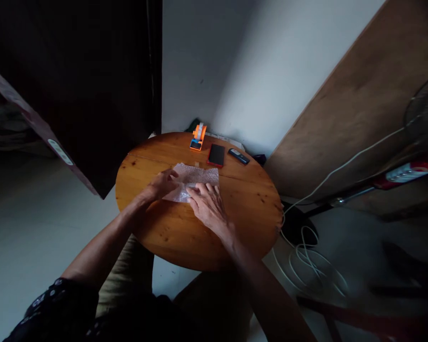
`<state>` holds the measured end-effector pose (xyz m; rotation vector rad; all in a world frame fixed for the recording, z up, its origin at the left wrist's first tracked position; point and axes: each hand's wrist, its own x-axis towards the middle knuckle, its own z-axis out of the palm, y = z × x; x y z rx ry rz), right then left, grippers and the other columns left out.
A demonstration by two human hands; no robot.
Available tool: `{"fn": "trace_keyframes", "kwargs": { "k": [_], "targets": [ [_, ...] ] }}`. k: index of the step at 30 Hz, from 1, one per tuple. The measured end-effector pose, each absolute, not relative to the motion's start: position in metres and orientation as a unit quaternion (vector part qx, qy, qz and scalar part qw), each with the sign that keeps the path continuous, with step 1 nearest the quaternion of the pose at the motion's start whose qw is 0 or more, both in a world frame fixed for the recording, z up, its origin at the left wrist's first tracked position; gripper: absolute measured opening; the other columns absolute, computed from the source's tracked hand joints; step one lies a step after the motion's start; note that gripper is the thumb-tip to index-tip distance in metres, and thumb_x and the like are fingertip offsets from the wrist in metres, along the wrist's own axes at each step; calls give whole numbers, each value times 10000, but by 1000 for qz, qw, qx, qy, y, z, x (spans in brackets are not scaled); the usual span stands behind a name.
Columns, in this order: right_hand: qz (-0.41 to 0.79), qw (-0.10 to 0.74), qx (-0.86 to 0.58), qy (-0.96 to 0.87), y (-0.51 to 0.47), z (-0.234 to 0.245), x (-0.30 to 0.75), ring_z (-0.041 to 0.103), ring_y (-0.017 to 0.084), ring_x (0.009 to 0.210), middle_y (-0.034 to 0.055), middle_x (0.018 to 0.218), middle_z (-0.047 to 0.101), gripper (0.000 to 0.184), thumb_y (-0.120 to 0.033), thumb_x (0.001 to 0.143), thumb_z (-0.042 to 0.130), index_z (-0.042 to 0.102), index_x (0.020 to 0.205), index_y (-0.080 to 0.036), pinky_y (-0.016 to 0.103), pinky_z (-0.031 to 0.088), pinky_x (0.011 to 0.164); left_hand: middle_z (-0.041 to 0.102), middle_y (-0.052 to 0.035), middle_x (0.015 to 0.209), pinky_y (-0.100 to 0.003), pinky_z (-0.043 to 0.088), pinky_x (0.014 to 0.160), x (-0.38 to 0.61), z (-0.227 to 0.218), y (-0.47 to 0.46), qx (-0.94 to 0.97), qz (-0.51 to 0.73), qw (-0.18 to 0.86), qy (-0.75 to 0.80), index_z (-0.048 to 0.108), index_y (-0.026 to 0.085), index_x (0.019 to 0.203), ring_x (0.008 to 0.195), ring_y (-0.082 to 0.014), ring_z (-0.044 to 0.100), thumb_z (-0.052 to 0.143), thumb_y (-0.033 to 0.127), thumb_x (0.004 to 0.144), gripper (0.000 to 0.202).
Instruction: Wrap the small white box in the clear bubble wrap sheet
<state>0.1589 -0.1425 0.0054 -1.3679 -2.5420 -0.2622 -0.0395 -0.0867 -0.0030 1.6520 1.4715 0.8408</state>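
A sheet of clear bubble wrap (199, 175) lies on the round wooden table (249, 213), its near part looking folded or doubled over. My left hand (162, 184) is at the left edge of the sheet, with fingers loosely bent and a gap showing between them. Across the near right part of the wrap rests my right hand (209, 205), fingers stretched out and thumb apart, pressing on the plastic. Whether anything lies inside the wrap cannot be made out.
Toward the back of the table stand an orange tape dispenser (198, 137), a red-edged phone (216, 155) and a small dark device (238, 156). A white wall rises behind. On the floor at right are a coiled white cable (308, 256) and a fan (426, 109).
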Motion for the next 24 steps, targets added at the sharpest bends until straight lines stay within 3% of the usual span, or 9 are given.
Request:
{"fn": "trace_keyframes", "kwargs": {
  "k": [4, 8, 14, 19, 22, 24],
  "targets": [
    [-102, 99, -483, -864, -142, 8, 150, 517, 268, 1021, 101, 1104, 644, 249, -327, 982, 518, 667, 1160, -236, 413, 367, 897, 583, 24, 682, -219, 378, 564, -48, -8, -90, 657, 290, 288, 634, 653, 140, 1035, 611, -122, 529, 632, 206, 752, 292],
    [-96, 100, -498, -856, -143, 6, 145, 508, 271, 1048, 116, 1109, 631, 249, -313, 990, 501, 663, 1160, -230, 399, 376, 880, 669, -20, 765, -223, 406, 613, -61, -8, -98, 654, 256, 217, 678, 662, 150, 1031, 699, -150, 606, 679, 318, 777, 305],
    [-77, 106, -512, -849, -143, 5, 143, 498, 271, 1066, 121, 1122, 630, 251, -303, 992, 489, 668, 1151, -228, 396, 381, 884, 608, 24, 558, -208, 365, 478, -58, 2, -106, 592, 174, 360, 700, 602, 103, 1182, 487, -136, 576, 644, 354, 823, 440],
    [-77, 109, -515, -847, -142, 3, 141, 494, 267, 1061, 122, 1118, 629, 254, -296, 992, 481, 664, 1152, -225, 392, 381, 890, 473, 66, 428, -195, 295, 432, -50, -1, -99, 571, 180, 394, 697, 624, 159, 800, 382, -88, 434, 663, 330, 801, 176],
    [-85, 108, -515, -846, -143, 1, 141, 493, 269, 1057, 119, 1118, 624, 250, -270, 993, 468, 666, 1138, -226, 401, 383, 897, 425, 59, 410, -205, 287, 426, -53, 2, -95, 578, 157, 423, 680, 519, 180, 603, 374, -82, 392, 639, 340, 806, 285],
    [-87, 109, -515, -846, -143, 0, 141, 491, 270, 1060, 119, 1119, 624, 259, -246, 994, 451, 663, 1142, -227, 409, 381, 907, 403, 58, 410, -210, 292, 431, -54, 6, -93, 586, 142, 433, 670, 480, 186, 565, 379, -83, 382, 627, 324, 801, 311]
  ]
}}
